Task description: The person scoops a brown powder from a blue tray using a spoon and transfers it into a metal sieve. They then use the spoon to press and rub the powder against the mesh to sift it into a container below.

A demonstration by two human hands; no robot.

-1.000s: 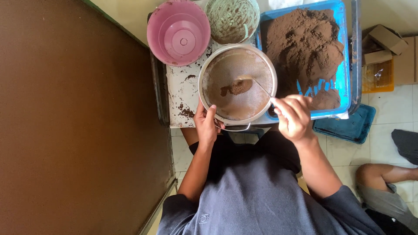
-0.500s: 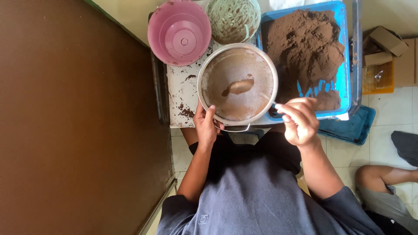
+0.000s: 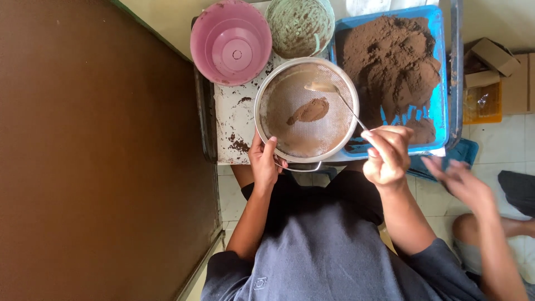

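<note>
Sieve: the round metal sieve (image 3: 305, 110) sits at the near edge of the white table (image 3: 234, 120), right in front of the person, its mesh dusted brown.
Powder in it: a small brown clump (image 3: 308, 110) lies near the middle of the mesh.
Spoon: a thin metal spoon (image 3: 334, 96) reaches in from the right, bowl over the far part of the mesh, handle slanting back to the right hand.
Right hand: the right hand (image 3: 387, 156) is curled tight around the end of the spoon handle, just off the sieve's near right rim.
Left hand: the left hand (image 3: 265, 161) clasps the sieve's near left rim, thumb up over the edge, fingers bent below.
Blue tray: just right of the sieve, a blue tray (image 3: 440, 83) is heaped with brown powder (image 3: 390, 61).
Pink pot: a pink plastic pot (image 3: 231, 42) stands at the table's far left, beside the sieve.
Green bowl: a smeared green bowl (image 3: 301, 25) sits beyond the sieve, between pot and tray.
Boxes: cardboard boxes (image 3: 490, 61) and a yellow crate (image 3: 482, 103) stand on the floor right of the tray; markings too small to tell.
Other hand: another person's hand (image 3: 460, 181) comes in blurred at the right, fingers spread, near the tray's corner.
</note>
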